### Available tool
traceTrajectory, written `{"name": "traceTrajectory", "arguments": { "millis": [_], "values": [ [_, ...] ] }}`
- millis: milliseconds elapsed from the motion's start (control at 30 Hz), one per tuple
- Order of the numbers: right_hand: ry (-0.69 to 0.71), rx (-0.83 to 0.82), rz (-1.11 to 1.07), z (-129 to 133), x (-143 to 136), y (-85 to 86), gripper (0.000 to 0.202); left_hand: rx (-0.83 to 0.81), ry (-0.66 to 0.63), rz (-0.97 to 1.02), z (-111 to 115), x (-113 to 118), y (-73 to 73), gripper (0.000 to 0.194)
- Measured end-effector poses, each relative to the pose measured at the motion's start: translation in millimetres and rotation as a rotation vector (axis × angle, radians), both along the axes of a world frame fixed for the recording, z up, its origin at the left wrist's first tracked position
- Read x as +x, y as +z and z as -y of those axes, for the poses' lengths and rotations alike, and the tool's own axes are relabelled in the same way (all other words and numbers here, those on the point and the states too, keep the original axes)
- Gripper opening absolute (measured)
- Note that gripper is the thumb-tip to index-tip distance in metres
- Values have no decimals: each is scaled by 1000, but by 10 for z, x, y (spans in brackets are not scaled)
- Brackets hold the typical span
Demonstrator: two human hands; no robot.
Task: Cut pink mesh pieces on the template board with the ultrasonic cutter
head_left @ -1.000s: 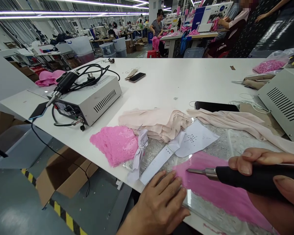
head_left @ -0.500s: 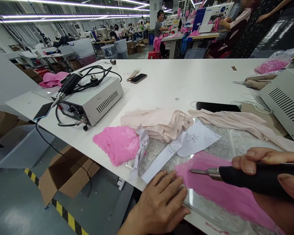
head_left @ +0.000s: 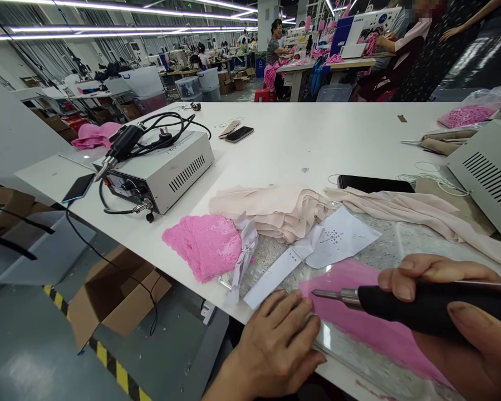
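My right hand [head_left: 451, 312] grips a thick black handpiece [head_left: 404, 306] with a pointed metal tip. That tip is over the left end of a pink fabric piece [head_left: 359, 312], close to my left fingertips; whether it touches cannot be told. My left hand [head_left: 278, 340] lies flat, fingertips at the fabric's left edge. Under the fabric is a clear sheet [head_left: 338, 340] on a speckled surface. Just beyond lie white paper patterns [head_left: 342, 236], a stack of pale pink fabric [head_left: 271, 209], pink lace [head_left: 204, 245] and a tied white strip [head_left: 245, 253].
A grey power box [head_left: 162, 172] at left carries a second black handpiece [head_left: 123, 145] and coiled cable. Another grey box [head_left: 488, 172] stands at right. Phones [head_left: 376, 184] lie on the white table [head_left: 292, 133]. A cardboard box [head_left: 112, 295] sits below. People work at sewing machines beyond.
The handpiece in my right hand has moved left, bringing its tip nearer my left fingers and the fabric's end. My left hand keeps its place on the fabric edge.
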State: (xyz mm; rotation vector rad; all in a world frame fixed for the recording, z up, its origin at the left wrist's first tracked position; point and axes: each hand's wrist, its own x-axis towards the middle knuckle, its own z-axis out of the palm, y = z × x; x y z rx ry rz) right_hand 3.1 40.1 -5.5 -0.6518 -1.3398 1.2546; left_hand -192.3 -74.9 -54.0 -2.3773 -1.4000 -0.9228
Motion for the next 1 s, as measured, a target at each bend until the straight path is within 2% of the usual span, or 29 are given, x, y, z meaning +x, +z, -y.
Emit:
{"name": "traceTrajectory", "arguments": {
  "millis": [533,1000],
  "values": [
    [45,23,7,22,-19,-57,12,-64,-13,-1,28,-6,-34,38],
    [24,-24,-6,37,-135,67,19,-35,9,2,18,-4,-8,36]
  ]
}}
